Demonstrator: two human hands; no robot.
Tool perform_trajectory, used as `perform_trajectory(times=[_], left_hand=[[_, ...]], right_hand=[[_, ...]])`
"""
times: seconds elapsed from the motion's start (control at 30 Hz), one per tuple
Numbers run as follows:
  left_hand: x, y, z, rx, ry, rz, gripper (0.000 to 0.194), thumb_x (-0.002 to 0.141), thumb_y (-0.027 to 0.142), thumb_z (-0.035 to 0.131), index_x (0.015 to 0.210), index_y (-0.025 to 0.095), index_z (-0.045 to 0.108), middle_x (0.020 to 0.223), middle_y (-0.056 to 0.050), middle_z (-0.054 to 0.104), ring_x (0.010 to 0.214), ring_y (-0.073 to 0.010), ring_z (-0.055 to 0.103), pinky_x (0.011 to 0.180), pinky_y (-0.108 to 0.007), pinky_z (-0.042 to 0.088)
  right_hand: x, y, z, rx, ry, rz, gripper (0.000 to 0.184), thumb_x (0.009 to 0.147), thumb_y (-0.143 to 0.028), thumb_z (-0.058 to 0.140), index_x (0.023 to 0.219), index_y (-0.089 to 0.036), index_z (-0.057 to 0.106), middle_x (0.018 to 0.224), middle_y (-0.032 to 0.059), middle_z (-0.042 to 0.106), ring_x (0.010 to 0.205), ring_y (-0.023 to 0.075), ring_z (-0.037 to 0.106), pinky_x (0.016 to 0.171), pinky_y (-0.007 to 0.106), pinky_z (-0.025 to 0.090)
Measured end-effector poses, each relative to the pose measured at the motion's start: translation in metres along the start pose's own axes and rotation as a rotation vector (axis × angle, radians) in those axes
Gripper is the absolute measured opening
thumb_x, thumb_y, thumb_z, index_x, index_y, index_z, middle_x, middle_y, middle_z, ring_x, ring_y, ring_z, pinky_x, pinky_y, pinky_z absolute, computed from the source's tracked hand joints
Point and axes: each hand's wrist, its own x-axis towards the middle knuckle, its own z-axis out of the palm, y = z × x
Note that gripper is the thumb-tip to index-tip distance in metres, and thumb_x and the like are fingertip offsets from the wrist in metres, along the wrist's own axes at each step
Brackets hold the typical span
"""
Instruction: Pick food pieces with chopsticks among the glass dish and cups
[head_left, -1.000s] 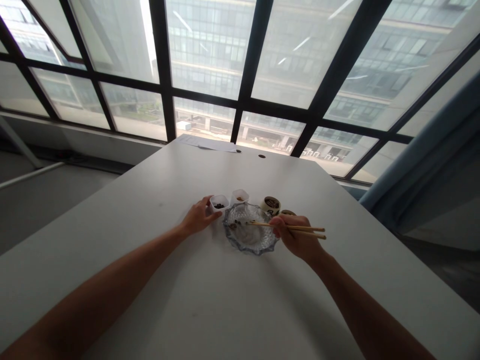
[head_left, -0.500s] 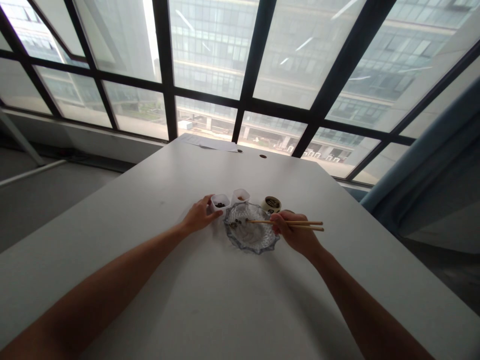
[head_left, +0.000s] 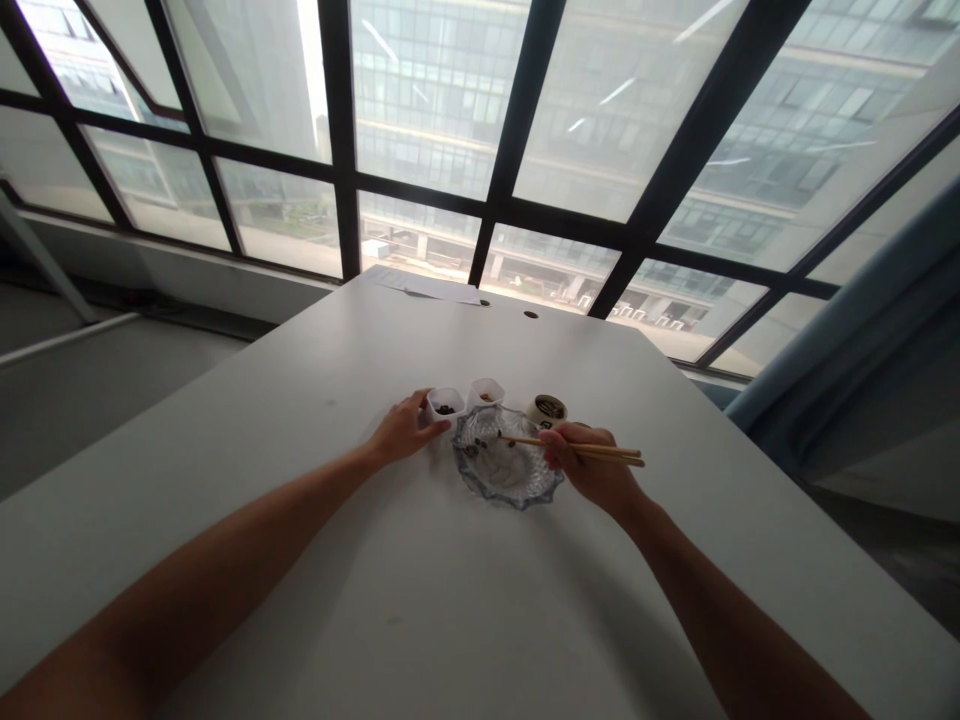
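We had our left hand [head_left: 409, 428] curled about a white cup [head_left: 447, 396], pinching it between thumb and fingers, the thumb along its near side and the fingertips on its left. Small dark bits lay inside it. In our right hand [head_left: 592, 455] we gripped the chopsticks [head_left: 619, 454], fingers closed round them and their back ends sticking out to the right. Their tips were over the left half of the glass bowl [head_left: 525, 478], with a dark speck [head_left: 500, 434] right at them, though we could not tell whether it was pinched. More dark pieces [head_left: 472, 449] lay in the bowl toward its left side. The bowl stood between our hands on the white table [head_left: 420, 580], just beside the cup. Behind it we had a second cup [head_left: 486, 386], holding orange-brown contents, and, farther right, a pale jar [head_left: 534, 413] with dark contents, partly hidden by our right hand.
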Motion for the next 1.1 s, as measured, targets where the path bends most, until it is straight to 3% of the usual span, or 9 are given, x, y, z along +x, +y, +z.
perform_trajectory(times=[0.33, 0.7, 1.0, 1.1], left_hand=[[0.000, 0.001, 0.000, 0.023, -0.004, -0.006, 0.063, 0.077, 0.054, 0.067, 0.128, 0.020, 0.053, 0.110, -0.011, 0.069, 0.101, -0.0280, 0.066, 0.089, -0.040, 0.051], [-0.001, 0.005, -0.002, 0.056, -0.039, -0.014, 0.063, 0.080, 0.053, 0.063, 0.130, 0.016, 0.051, 0.113, -0.013, 0.067, 0.101, -0.0279, 0.064, 0.090, -0.041, 0.049], [-0.001, 0.006, -0.003, 0.069, -0.041, -0.010, 0.064, 0.080, 0.054, 0.063, 0.129, 0.016, 0.051, 0.110, -0.013, 0.067, 0.097, -0.0275, 0.065, 0.087, -0.040, 0.050], [-0.001, 0.006, -0.003, 0.059, -0.036, -0.001, 0.062, 0.080, 0.054, 0.063, 0.129, 0.017, 0.052, 0.109, -0.012, 0.068, 0.097, -0.0274, 0.065, 0.087, -0.040, 0.050]], right_hand=[[0.001, -0.008, -0.003, -0.034, 0.061, -0.062, 0.054, 0.095, -0.061, 0.048, 0.063, -0.020, 0.061, 0.054, 0.0041, 0.064, 0.047, 0.0146, 0.058, 0.050, 0.026, 0.046], [0.001, 0.006, 0.007, 0.070, 0.047, 0.084, 0.057, 0.092, -0.067, 0.047, 0.065, -0.019, 0.061, 0.058, 0.0062, 0.065, 0.048, 0.0161, 0.061, 0.046, 0.025, 0.049], [0.005, 0.013, 0.006, 0.067, 0.000, 0.061, 0.052, 0.091, -0.064, 0.053, 0.070, -0.019, 0.066, 0.060, 0.0060, 0.067, 0.051, 0.0169, 0.063, 0.049, 0.025, 0.053], [0.004, 0.019, 0.010, 0.102, 0.041, 0.084, 0.054, 0.091, -0.065, 0.051, 0.069, -0.019, 0.066, 0.061, 0.0063, 0.067, 0.051, 0.0167, 0.063, 0.049, 0.026, 0.053]])
